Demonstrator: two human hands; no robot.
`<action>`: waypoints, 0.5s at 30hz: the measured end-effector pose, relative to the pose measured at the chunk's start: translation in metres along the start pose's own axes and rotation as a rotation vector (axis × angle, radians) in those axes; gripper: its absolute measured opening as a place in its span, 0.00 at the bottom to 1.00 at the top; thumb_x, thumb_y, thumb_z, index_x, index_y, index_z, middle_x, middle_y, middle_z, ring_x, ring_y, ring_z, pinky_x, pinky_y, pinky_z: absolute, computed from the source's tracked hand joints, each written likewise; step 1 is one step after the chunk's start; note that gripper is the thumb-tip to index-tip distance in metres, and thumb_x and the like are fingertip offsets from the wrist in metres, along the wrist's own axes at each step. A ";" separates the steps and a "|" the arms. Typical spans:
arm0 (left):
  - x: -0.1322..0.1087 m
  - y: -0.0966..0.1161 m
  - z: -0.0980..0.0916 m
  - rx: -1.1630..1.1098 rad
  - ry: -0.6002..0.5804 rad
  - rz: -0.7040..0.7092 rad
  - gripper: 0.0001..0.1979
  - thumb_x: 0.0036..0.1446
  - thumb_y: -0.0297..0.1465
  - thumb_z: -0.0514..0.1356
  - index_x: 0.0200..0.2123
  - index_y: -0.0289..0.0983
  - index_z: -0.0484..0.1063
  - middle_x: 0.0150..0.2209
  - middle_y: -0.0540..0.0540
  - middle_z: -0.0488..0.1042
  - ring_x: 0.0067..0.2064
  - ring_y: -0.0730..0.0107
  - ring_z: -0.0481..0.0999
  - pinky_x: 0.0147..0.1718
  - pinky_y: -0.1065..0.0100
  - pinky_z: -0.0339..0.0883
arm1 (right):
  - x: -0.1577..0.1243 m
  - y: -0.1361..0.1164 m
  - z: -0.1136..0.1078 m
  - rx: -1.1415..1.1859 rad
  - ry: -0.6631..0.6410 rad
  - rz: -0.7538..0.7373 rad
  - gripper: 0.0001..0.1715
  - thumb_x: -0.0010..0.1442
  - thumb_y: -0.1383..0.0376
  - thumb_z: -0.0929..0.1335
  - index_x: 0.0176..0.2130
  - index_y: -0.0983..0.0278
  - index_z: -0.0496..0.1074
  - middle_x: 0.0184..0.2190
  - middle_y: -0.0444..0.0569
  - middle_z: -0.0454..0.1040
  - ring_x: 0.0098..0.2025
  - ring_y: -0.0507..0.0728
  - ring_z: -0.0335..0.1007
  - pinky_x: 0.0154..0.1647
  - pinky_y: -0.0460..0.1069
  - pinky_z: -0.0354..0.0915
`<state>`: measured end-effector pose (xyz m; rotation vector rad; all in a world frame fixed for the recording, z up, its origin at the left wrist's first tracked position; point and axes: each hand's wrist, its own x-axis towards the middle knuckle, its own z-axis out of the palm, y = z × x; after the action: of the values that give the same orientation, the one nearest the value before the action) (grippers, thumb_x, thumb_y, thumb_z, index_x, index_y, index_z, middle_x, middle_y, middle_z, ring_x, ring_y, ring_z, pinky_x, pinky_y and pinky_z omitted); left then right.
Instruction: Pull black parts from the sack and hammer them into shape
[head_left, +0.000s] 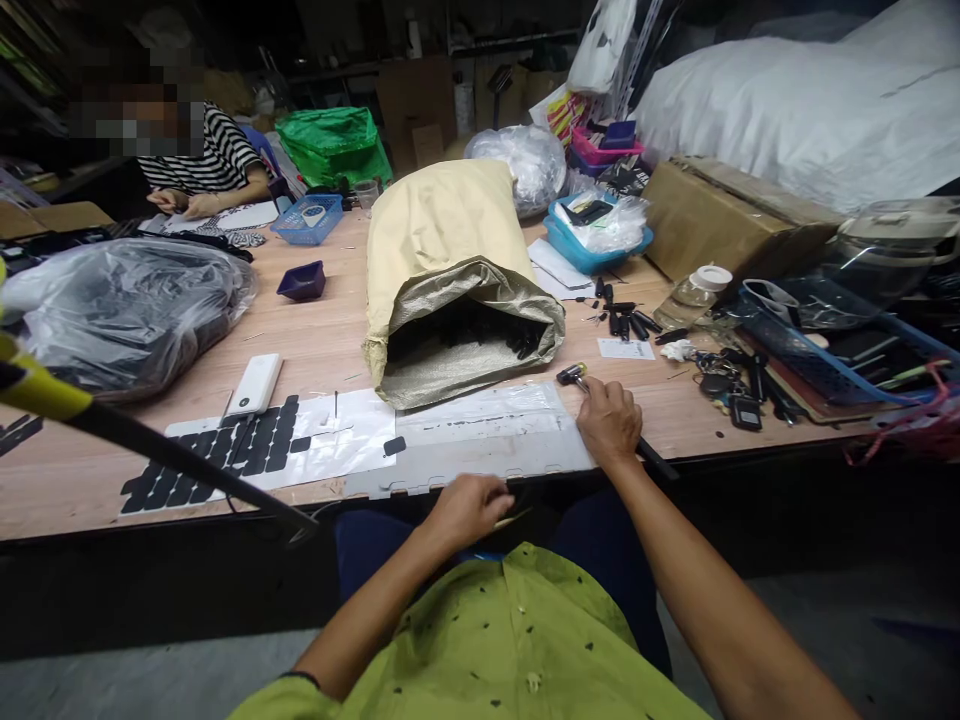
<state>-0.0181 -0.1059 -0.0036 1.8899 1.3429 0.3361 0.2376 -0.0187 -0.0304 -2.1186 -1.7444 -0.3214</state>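
Both hands had closed fingers at the bench (322, 340): the right hand (609, 420) gripped a small hammer (571, 374), the left hand (469, 505) a thin sliver (512, 519).

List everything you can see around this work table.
table: one, light wood, across the view
sack: one, tan, lying mid-table, open mouth facing the near edge
white sheet: one, white, at the near edge
black squares: many, black, on the sheet's left part
power bank: one, white, beside the squares
plastic bag: one, clear with dark contents, far left
small tray: one, dark blue, left of the sack
cardboard box: one, brown, right rear
co-worker: one, striped shirt, far left end
hammer: one, black with yellow, in the right hand
left hand: one, curled at the table's near edge
right hand: one, gripping the hammer by the sheet's right end
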 end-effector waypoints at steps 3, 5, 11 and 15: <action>0.044 0.014 -0.054 -0.041 0.221 -0.046 0.14 0.63 0.36 0.54 0.36 0.39 0.80 0.31 0.46 0.78 0.30 0.67 0.75 0.31 0.67 0.69 | 0.000 -0.001 -0.002 -0.011 0.012 -0.008 0.17 0.63 0.69 0.62 0.49 0.63 0.73 0.36 0.55 0.67 0.40 0.60 0.58 0.33 0.51 0.46; 0.076 0.008 -0.089 0.059 0.416 -0.166 0.15 0.64 0.33 0.52 0.41 0.38 0.79 0.35 0.44 0.78 0.35 0.65 0.76 0.34 0.66 0.71 | -0.001 -0.001 -0.003 -0.015 0.013 -0.014 0.17 0.63 0.69 0.62 0.49 0.63 0.73 0.36 0.54 0.67 0.39 0.60 0.58 0.33 0.51 0.46; 0.128 -0.022 -0.140 0.383 0.637 -0.564 0.17 0.60 0.26 0.53 0.49 0.32 0.76 0.47 0.31 0.74 0.49 0.50 0.77 0.47 0.58 0.70 | -0.001 -0.004 -0.005 -0.017 -0.016 -0.014 0.18 0.63 0.69 0.62 0.50 0.63 0.72 0.36 0.54 0.67 0.40 0.61 0.59 0.33 0.51 0.47; 0.132 -0.029 -0.141 0.379 0.579 -0.647 0.18 0.58 0.23 0.52 0.48 0.30 0.77 0.45 0.29 0.76 0.47 0.46 0.78 0.45 0.56 0.71 | -0.002 -0.004 -0.005 -0.017 -0.018 -0.016 0.18 0.62 0.69 0.62 0.50 0.63 0.72 0.36 0.54 0.67 0.40 0.61 0.59 0.33 0.52 0.48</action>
<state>-0.0699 0.0778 0.0407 1.5656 2.4589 0.3164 0.2332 -0.0221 -0.0259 -2.1264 -1.7755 -0.3239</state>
